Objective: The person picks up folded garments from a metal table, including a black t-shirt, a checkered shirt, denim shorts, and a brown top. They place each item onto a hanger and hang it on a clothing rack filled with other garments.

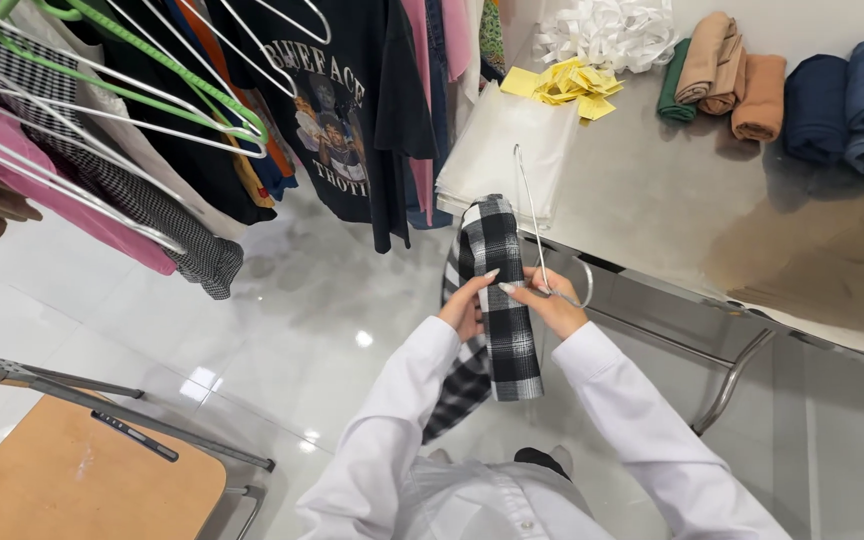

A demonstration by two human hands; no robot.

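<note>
A black-and-white plaid garment [500, 290] hangs folded lengthwise between both hands, its lower end draping toward my body. My left hand [467, 305] pinches its left edge. My right hand [550, 300] grips the right edge and also holds a thin white wire hanger [532, 215] that rises upright beside the cloth, its hook curling near my fingers. Both arms wear white sleeves.
A steel table [672, 200] on the right carries a stack of clear bags [507, 150], yellow tags [572, 82], white strips [607, 30] and rolled garments [742, 85]. A rack of hung clothes [252, 110] fills the upper left. A wooden chair [72, 480] is lower left.
</note>
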